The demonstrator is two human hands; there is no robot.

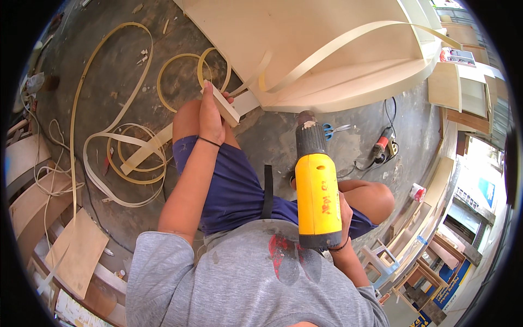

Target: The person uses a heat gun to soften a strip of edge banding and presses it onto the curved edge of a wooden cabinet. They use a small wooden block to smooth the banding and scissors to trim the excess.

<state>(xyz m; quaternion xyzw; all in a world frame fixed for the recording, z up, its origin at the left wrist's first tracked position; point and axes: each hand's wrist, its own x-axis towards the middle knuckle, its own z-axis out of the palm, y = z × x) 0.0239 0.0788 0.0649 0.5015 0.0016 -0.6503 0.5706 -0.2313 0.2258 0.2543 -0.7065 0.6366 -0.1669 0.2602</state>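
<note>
My left hand is closed around a pale wooden block, near the corner of a light wooden cabinet with a curved front edge. A yellow heat gun with a black nozzle collar is in my right hand, which is mostly hidden behind the gun's body. Its nozzle points away from me toward the cabinet's edge, with a small gap visible between them. From the cabinet's corner a loose cream edge-banding strip arches up over the cabinet to the right.
Coils of edge banding sprawl on the floor at left. Blue-handled scissors and a red angle grinder with its cable lie to the right. Wooden boards are at the lower left; a small cabinet stands at far right.
</note>
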